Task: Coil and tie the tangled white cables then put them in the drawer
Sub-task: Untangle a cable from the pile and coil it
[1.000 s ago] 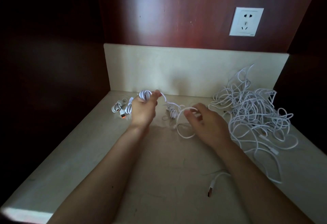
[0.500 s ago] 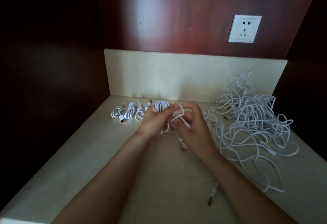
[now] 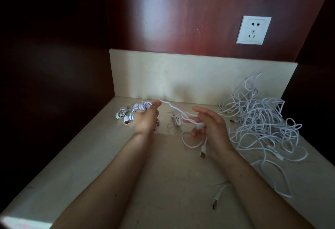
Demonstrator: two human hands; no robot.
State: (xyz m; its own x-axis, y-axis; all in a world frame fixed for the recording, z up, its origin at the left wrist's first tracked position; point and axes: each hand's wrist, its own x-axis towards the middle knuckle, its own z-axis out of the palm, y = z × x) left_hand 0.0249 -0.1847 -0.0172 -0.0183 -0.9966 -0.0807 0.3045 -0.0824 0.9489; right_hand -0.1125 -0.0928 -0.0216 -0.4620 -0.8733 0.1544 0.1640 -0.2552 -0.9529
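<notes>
Cable, thin and white [image 3: 174, 109], hung above the beige stone countertop [image 3: 108, 174], held between the person's two hands. Part of it was wound into a small bundle of loops [image 3: 143, 106] in the left hand [image 3: 146, 120], whose fingers were curled round the bundle, with the thumb pressed on the strand at the top. From there a kinked free length ran roughly left to right, sloping a little downward to the right hand [image 3: 215, 131]. That hand pinched it in its curled lower fingers, while the thumb and forefinger stood out straighter above. Below that grip the tail drooped in a slack loop and ended in a white USB plug with a metal tip [image 3: 203, 153], which pointed down and toward the camera.

A small tied white coil [image 3: 176, 120] lay on the countertop between the hands, behind the stretched strand. Just left of the left hand lay more small white coils [image 3: 125, 113], one showing an orange-tipped plug [image 3: 126, 121]. Right of the right hand, a large tangled heap of white cables [image 3: 259, 123] sprawled against the pale stone backsplash [image 3: 181, 76]. One loose white plug end [image 3: 216, 203] lay near the front edge. Above, a white wall socket [image 3: 253, 29] sat in the dark red wood panel [image 3: 181, 11].
</notes>
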